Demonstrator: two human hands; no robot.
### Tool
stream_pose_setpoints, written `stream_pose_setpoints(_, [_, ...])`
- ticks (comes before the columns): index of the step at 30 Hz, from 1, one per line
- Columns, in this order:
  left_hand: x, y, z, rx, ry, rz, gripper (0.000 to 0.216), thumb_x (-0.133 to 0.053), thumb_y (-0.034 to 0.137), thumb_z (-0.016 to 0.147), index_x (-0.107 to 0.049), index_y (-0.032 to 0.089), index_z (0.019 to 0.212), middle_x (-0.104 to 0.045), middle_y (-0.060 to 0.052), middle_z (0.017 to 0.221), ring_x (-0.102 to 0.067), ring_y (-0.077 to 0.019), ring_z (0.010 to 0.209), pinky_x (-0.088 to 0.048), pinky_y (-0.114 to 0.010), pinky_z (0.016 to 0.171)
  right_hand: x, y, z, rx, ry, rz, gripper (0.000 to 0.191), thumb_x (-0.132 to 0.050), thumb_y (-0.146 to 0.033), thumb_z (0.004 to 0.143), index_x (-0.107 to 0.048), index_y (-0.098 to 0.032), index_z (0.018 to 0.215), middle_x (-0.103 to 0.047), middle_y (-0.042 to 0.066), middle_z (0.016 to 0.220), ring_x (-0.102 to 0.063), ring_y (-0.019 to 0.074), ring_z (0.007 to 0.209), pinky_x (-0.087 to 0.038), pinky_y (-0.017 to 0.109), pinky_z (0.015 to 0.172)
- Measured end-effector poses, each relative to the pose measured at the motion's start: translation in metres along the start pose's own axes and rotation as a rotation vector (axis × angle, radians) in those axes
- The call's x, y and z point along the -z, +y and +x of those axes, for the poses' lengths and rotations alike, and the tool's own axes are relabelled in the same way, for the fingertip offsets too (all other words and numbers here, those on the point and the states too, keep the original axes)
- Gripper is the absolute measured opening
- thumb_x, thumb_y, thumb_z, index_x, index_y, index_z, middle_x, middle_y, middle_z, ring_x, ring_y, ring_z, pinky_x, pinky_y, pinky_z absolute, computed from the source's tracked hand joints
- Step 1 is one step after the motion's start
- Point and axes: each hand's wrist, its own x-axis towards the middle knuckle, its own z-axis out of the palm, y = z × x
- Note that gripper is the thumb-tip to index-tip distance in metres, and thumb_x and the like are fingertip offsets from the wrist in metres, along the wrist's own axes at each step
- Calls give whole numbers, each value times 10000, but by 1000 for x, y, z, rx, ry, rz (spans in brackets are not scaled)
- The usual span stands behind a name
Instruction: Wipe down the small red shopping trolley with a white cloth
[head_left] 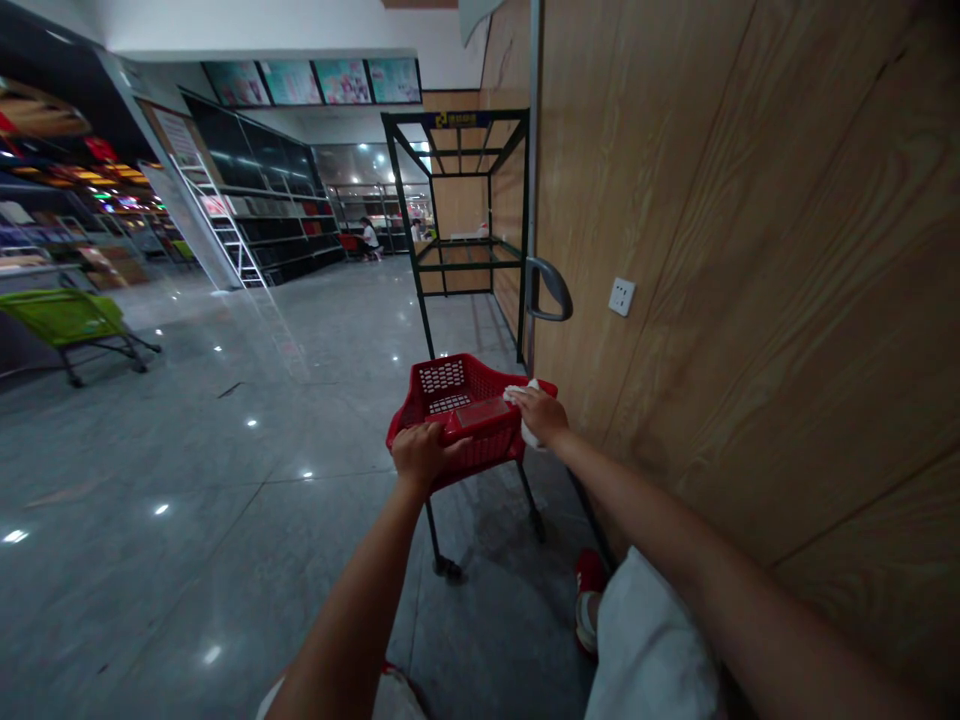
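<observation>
A red plastic shopping cart (487, 450) stands in front of me on dark legs with wheels. My left hand (421, 453) is wrapped over the left part of its handle, with the thumb lying toward the middle. On the right end of the handle rests my right hand (544, 413), its fingers closed on a white cloth (531, 437) that hangs down below the palm. The cloth touches the cart's rim. Through the perforated far wall of the basket the floor shows.
A wood-panelled wall (720, 250) runs close along my right, with a grey handle (551, 290) and a socket (622, 297). Ahead stands a dark metal rack (469, 267). A green cart (64, 315) and a white ladder (225, 225) are leftward. People sit farther back.
</observation>
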Motion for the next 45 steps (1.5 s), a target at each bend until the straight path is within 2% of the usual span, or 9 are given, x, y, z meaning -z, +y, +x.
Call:
stream_pose_setpoints(4, [-3,4,0,-23,10,18,537,-392,675,826,-647,210,740,-692,-76,727,-625,-226,709,-356,-310,657,11,31,-4,-108,33,-68,341,-401,-166,952,-634,-200,1198,-620,49,1265,-536,171,1176,-387,307,1035])
stream_pose_setpoints(9, [-2,-9,2,-70,21,34,507,-316,534,910,-661,203,738,-703,-78,746,-632,-208,708,-356,-306,657,7,24,-9,-137,44,-70,334,-392,-157,960,-643,-197,1177,-639,60,1224,-563,162,1144,-414,286,997])
stream_pose_setpoints(14, [10,-53,9,-120,-28,31,490,-255,365,933,-708,208,831,-727,-87,900,-639,-217,847,-398,-348,808,-5,-8,-25,39,54,18,336,-404,-149,957,-626,-207,1202,-618,52,1268,-536,155,1194,-400,318,1040])
stream_pose_setpoints(20, [29,-88,14,123,-66,209,455,-304,374,914,-731,223,961,-671,-141,1098,-561,-316,1071,-348,-509,956,-13,-34,-45,289,32,178,408,-395,-86,928,-589,-221,1260,-603,47,1288,-522,133,1215,-408,303,1052])
stream_pose_setpoints(23, [43,-75,16,122,-46,176,425,-322,348,915,-712,216,1021,-640,-138,1179,-545,-308,1114,-352,-508,975,-18,-32,-48,298,53,247,436,-388,-65,911,-588,-229,1262,-585,49,1313,-502,134,1242,-407,317,1059])
stream_pose_setpoints(27, [56,-20,20,-35,-54,52,379,-362,337,916,-702,200,1014,-664,-120,1133,-572,-268,1092,-385,-437,965,-30,-27,-42,132,51,289,395,-390,-105,925,-606,-208,1239,-597,65,1300,-520,149,1228,-412,340,1055])
stream_pose_setpoints(34, [34,83,13,-32,-290,-28,424,-325,309,927,-704,128,867,-702,-153,845,-663,-279,810,-440,-384,715,-43,-32,-36,78,32,386,362,-371,-195,956,-626,-179,1212,-621,75,1266,-554,153,1189,-412,321,1049])
stream_pose_setpoints(38, [20,90,3,23,-188,17,387,-337,293,917,-675,104,898,-697,-161,835,-659,-293,802,-422,-385,705,-45,-30,-34,25,85,430,378,-392,-173,925,-621,-161,1226,-625,94,1257,-566,169,1177,-422,341,1046])
stream_pose_setpoints(45, [9,59,-13,-42,-72,3,321,-378,265,902,-678,170,836,-702,-101,739,-645,-219,713,-380,-325,690,-55,-58,-6,25,194,571,381,-390,-249,949,-584,-196,1273,-593,67,1305,-522,167,1227,-380,340,1077])
